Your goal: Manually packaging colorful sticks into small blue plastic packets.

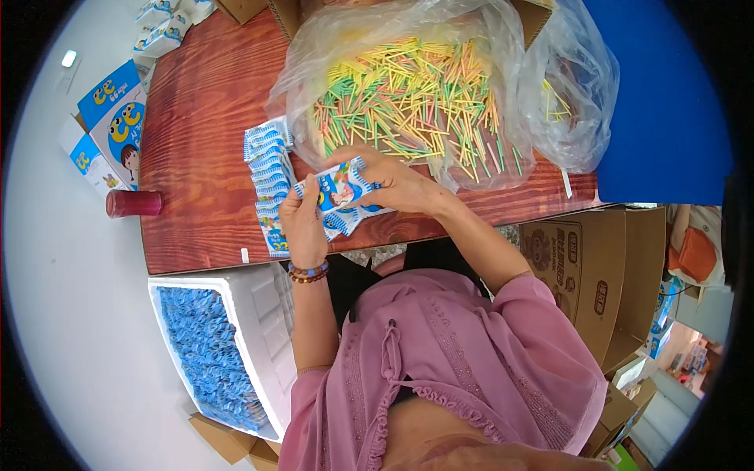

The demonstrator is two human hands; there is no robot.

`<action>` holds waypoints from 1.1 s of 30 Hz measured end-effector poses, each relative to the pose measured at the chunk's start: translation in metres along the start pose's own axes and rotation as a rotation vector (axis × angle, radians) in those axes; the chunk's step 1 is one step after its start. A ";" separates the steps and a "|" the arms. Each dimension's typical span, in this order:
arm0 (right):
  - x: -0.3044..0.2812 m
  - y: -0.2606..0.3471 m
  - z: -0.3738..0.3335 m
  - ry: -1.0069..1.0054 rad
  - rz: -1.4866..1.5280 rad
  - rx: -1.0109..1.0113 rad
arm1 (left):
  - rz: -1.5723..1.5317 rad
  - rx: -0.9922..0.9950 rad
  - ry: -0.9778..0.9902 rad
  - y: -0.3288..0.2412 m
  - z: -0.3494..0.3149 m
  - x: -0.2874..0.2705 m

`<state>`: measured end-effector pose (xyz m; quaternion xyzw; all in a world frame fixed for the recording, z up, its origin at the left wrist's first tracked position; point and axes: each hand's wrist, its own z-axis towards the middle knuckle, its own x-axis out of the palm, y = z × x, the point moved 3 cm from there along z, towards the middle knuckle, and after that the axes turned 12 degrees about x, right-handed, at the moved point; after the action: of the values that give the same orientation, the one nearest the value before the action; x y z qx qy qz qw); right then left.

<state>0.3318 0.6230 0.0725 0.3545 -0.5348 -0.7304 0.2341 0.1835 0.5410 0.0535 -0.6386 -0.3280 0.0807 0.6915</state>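
Observation:
Over the table's front edge, both my hands hold one small blue-and-white packet (338,187) with a colourful printed face. My left hand (305,216), a beaded bracelet at its wrist, pinches the packet's left end. Fingers of my right hand (397,182) close on its other end and partly hide it. Beside my left hand, a column of overlapping packets (271,169) of the same kind lies on the table. More such packets (342,224) lie just beneath my hands. Beyond them, thin yellow, green and pink sticks (416,94) are spread on a clear plastic bag (302,86).
The reddish wooden table (212,118) has a red cup (133,204) at its left edge, near printed cartons (118,125). A white foam box (263,345) full of blue packets stands below left. A cardboard box (573,267) is at right. Another plastic bag (581,118) holds few sticks.

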 end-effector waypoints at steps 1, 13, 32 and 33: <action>-0.001 0.003 0.001 0.010 0.000 -0.065 | -0.066 -0.023 0.009 0.001 0.000 -0.002; -0.076 -0.055 0.011 -0.399 -0.198 0.481 | -0.005 0.172 -0.191 0.006 -0.012 -0.021; -0.142 -0.055 0.026 -0.380 -1.254 0.086 | -0.095 0.102 -0.276 0.004 -0.006 -0.030; -0.143 -0.059 0.030 -0.312 -1.336 0.073 | -0.093 0.100 -0.274 0.005 -0.006 -0.029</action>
<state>0.4017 0.7632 0.0602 0.5066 -0.2532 -0.7421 -0.3585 0.1655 0.5215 0.0391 -0.5704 -0.4440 0.1512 0.6743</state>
